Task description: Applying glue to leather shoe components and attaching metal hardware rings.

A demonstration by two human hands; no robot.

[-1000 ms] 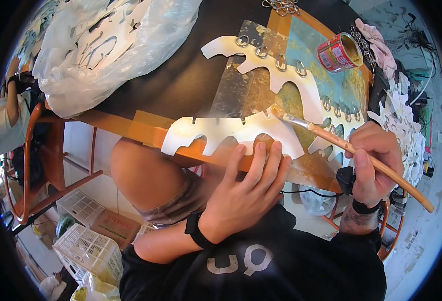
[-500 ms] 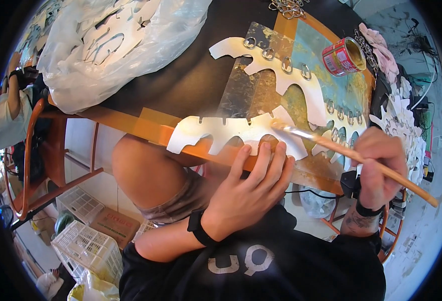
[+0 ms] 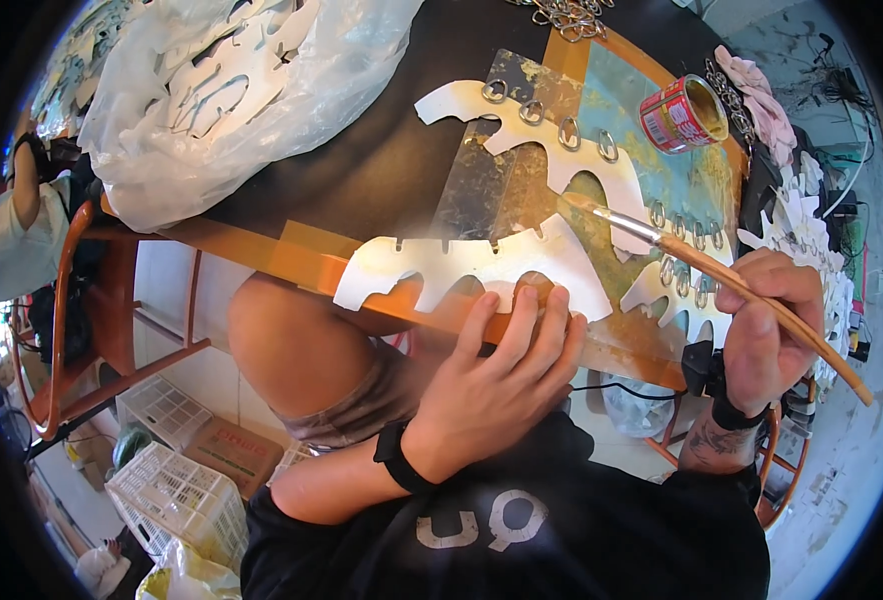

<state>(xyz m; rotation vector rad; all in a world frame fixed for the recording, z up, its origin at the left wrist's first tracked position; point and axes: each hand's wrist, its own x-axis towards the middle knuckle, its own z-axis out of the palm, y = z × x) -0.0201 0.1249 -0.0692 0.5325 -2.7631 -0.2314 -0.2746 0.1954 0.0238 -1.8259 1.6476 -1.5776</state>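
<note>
A white scalloped piece (image 3: 461, 260) with small slots along its upper edge lies at the table's near edge. My left hand (image 3: 496, 375) rests on its lower edge, fingers stretched out and slightly apart, pressing it down. In my right hand (image 3: 773, 325) is a long wooden-handled paintbrush (image 3: 721, 272), gripped partway along the handle. Its bristle tip is just above the piece's upper right corner, beside another white scalloped piece (image 3: 601, 175) with several metal rings along its edge. More ringed pieces (image 3: 696, 300) lie nearer my right hand.
An open red tin (image 3: 683, 115) with yellowish contents stands at the far right of the table. Metal rings (image 3: 573, 15) are heaped at the back. A plastic bag (image 3: 251, 110) of white pieces sits at far left. Crates (image 3: 181, 495) and a chair (image 3: 66, 310) stand at the left.
The brush tip has lifted off the near white piece and moved slightly up and right. My right hand has tilted with it. My left hand and the piece stay put.
</note>
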